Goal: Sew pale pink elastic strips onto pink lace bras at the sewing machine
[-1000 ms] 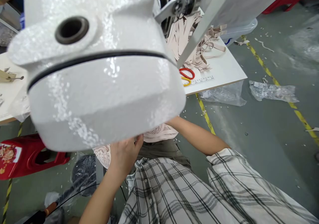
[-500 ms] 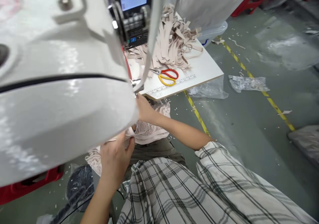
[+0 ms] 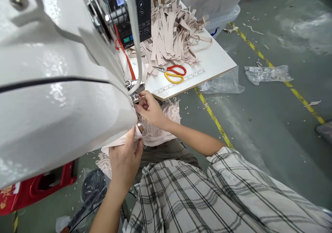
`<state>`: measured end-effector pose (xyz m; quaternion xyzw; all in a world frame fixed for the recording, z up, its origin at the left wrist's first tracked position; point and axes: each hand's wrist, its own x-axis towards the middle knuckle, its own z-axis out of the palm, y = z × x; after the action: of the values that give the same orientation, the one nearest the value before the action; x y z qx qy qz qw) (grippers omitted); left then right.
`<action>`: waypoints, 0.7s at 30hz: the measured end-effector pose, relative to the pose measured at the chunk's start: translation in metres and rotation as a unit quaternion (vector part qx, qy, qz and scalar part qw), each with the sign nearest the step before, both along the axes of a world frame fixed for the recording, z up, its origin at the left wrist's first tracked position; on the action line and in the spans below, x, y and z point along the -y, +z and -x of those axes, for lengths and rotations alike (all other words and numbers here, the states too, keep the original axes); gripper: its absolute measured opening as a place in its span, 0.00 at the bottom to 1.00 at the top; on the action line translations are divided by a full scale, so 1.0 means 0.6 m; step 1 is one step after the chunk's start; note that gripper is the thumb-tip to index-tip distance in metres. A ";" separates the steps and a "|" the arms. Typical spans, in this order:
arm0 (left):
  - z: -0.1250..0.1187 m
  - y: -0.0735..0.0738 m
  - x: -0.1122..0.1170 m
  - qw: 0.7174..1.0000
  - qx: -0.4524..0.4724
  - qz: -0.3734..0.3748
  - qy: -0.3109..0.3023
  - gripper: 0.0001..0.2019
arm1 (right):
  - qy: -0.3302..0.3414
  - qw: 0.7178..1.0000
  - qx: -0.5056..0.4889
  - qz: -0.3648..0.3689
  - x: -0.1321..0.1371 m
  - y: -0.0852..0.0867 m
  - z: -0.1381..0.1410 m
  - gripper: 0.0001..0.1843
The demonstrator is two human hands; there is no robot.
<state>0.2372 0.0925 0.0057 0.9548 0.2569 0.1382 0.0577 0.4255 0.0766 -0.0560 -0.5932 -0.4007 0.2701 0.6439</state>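
Observation:
A white sewing machine [image 3: 77, 105] fills the left of the view, its head partly hiding what lies under it. My left hand [image 3: 125, 158] pinches the edge of a pale pink lace garment [image 3: 116, 142] below the machine head. My right hand [image 3: 153, 112] is at the presser foot [image 3: 135, 97], with thumb and forefinger closed together; what they pinch is too small or hidden to make out. Lacy parts of the garment hang over my lap, below my right wrist. A metal part [image 3: 140, 125] shows between my hands.
On the white table [image 3: 218, 65] lie a heap of beige fabric strips [image 3: 171, 36], scissors with red and yellow handles [image 3: 174, 74] and a ruler [image 3: 186, 78]. A control panel [image 3: 132, 22] stands behind the needle. A red stool [image 3: 49, 184] is at lower left.
The view has shifted, so the machine appears further left and more of the needle area shows. My right fingers have come into sight at the presser foot. My left hand keeps its hold.

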 end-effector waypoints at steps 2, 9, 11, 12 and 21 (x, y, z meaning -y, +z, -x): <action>-0.001 -0.002 0.000 1.000 0.000 0.007 -0.004 0.27 | -0.009 1.000 -0.027 -0.007 0.010 -0.008 0.001 0.21; 0.018 -0.010 -0.004 1.000 0.018 0.016 -0.004 0.29 | 0.031 0.997 -0.073 0.004 0.050 -0.009 0.015 0.20; 0.026 -0.023 -0.004 0.999 0.037 0.025 0.009 0.34 | 0.037 0.996 -0.082 0.009 0.060 -0.006 0.020 0.20; 0.030 -0.031 -0.003 0.998 0.050 0.027 0.023 0.38 | 0.040 0.995 -0.087 0.011 0.066 -0.004 0.021 0.20; 0.019 -0.063 0.109 0.997 0.067 0.034 -0.013 0.51 | 0.077 0.993 -0.014 0.090 0.161 0.028 0.045 0.20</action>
<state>0.2256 0.0270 -0.0324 0.9441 0.2446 0.1922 0.1092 0.3987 -0.0202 -0.0389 -0.6121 -0.4101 0.3624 0.5709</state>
